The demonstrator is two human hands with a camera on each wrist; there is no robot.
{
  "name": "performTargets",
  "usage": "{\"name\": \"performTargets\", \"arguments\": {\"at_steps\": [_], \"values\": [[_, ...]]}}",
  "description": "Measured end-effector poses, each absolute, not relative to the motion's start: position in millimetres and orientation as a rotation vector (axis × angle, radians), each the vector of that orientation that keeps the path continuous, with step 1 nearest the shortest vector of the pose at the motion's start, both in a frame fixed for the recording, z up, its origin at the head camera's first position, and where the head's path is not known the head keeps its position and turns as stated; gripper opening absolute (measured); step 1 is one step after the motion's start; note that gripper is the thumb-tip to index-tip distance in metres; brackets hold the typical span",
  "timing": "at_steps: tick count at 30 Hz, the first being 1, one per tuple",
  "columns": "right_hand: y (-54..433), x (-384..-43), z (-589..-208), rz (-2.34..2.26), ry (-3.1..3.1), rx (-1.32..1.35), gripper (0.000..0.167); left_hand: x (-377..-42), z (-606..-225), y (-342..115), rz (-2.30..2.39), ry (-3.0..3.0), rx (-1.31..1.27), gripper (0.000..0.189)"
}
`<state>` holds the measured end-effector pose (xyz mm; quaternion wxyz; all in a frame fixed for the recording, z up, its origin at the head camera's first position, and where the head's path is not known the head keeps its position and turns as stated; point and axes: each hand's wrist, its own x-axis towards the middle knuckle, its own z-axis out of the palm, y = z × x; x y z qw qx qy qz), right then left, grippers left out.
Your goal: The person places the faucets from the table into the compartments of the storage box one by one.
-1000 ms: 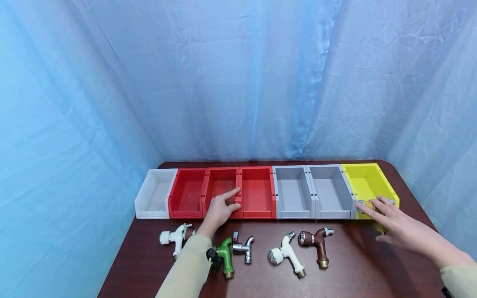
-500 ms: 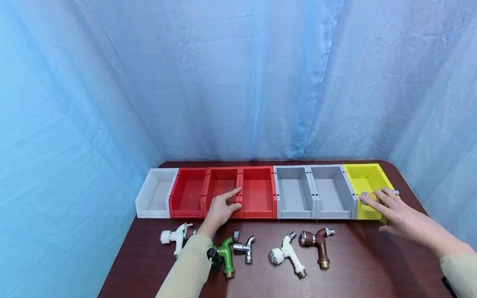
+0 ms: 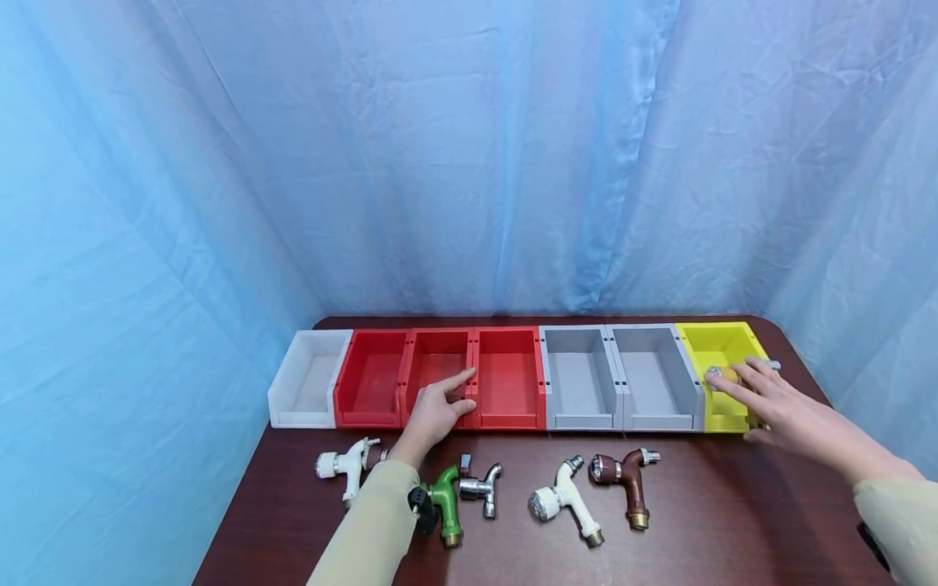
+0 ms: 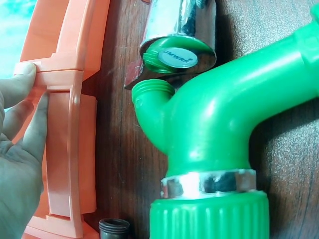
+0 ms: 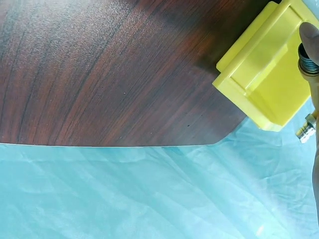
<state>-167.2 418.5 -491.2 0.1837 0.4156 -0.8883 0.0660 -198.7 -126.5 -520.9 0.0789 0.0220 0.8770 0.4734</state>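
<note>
- I have the right hand gripping the yellow tap, over the yellow bin; doesn't look seated on its floor.
- Risk: the nozzle reaches past the yellow bin's right wall in my head view. Released like that, it could snag the rim and tip out.
- Risk: left hand, well left of the yellow bin, has extended fingers touching a red bin, holding no tap. Leaning could shift it; the sleeve could knock the green tap.
- Right wrist gives me the threaded end beside the thumb, above the yellow bin; hidden from head.
- Left wrist shows a label on the chrome tap, unreadable from head.
</note>
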Motion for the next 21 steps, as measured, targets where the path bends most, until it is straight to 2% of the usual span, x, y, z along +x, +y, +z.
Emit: {"name": "performTargets", "arguments": {"at_steps": [11, 12, 16, 21], "values": [[427.1, -180.3, -496.0, 0.192, -2.562, 1.114, 0.085, -198.8, -523.3, -127.3, 1.42, 2.633, 0.072, 0.061], [427.9, -180.9, -496.4, 0.187, -2.577, 1.108, 0.088, -198.9, -524.0, -127.5, 1.421, 2.637, 0.076, 0.06], [430.0, -182.8, -497.6, 0.166, -2.621, 1.094, 0.116, -198.9, -525.2, -127.4, 1.425, 2.638, 0.08, 0.061], [431.4, -186.0, -499.4, 0.151, -2.64, 1.091, 0.119, -198.5, -524.0, -127.4, 1.428, 2.628, 0.078, 0.061]]}}
